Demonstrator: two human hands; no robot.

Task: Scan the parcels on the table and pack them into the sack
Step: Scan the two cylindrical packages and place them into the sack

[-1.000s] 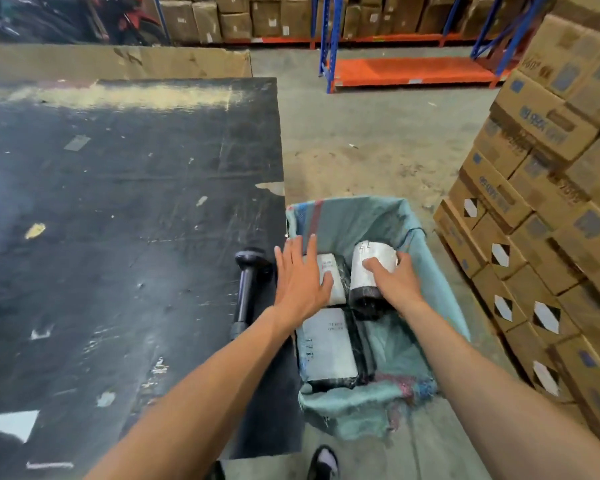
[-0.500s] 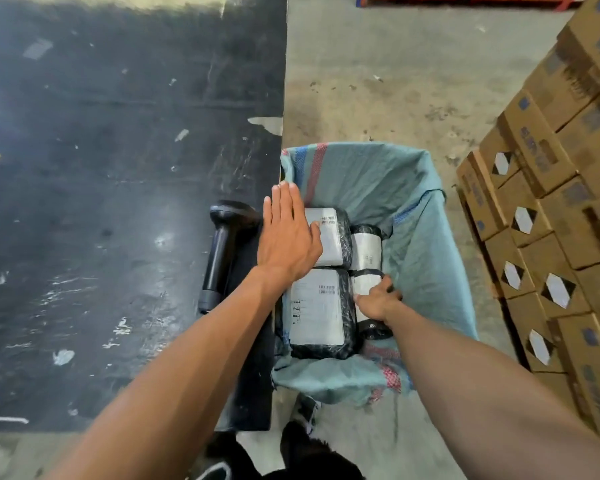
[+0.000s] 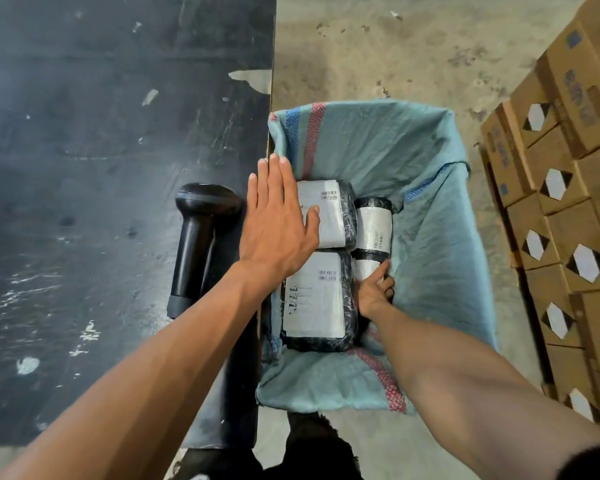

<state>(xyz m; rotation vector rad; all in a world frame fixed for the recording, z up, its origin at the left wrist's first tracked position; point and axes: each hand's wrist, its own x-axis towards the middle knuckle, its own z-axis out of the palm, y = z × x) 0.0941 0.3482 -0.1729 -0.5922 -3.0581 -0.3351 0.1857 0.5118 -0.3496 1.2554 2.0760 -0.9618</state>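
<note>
In sack: parcels, barcode labels unreadable.

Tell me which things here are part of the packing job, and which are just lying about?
Part of the job:
- green sack
- four black-wrapped parcels, e.g.
- barcode scanner
- black table

Lying about:
- stacked cardboard boxes

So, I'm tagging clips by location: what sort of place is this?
Probably a warehouse packing station: stacked cardboard cartons on a bare concrete floor, and a barcode scanner beside a sack of labelled parcels.
</note>
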